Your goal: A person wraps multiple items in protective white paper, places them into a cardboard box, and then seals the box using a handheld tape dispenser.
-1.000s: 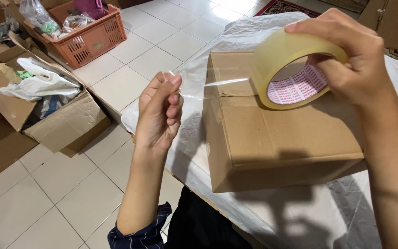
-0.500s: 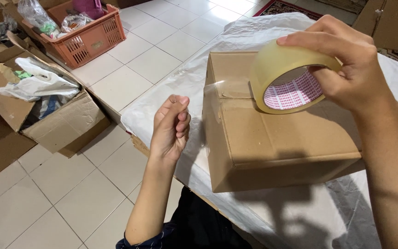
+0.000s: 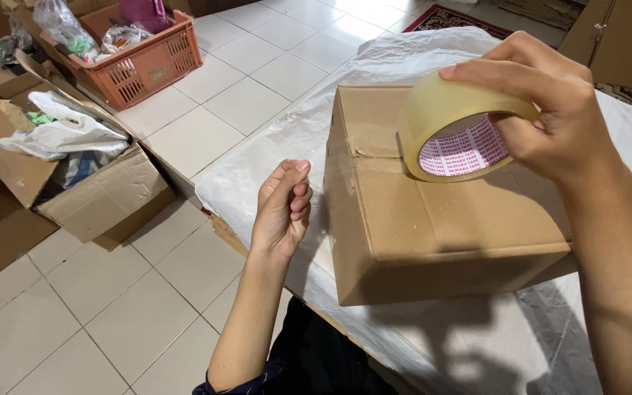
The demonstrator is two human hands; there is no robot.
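Right hand fingers clamp tape roll over cardboard box top on bench. Left hand fingers pinched, left of box, apart; held strip unclear.

Pale square floor tiles with thin dark grout lines, evenly lit. Against the far left, an orange plastic crate stuffed with bags, and nearer, an open cardboard carton spilling white plastic and oddments. At the top edge, a patterned rug corner; under everything on the right, a table draped in white plastic sheeting.
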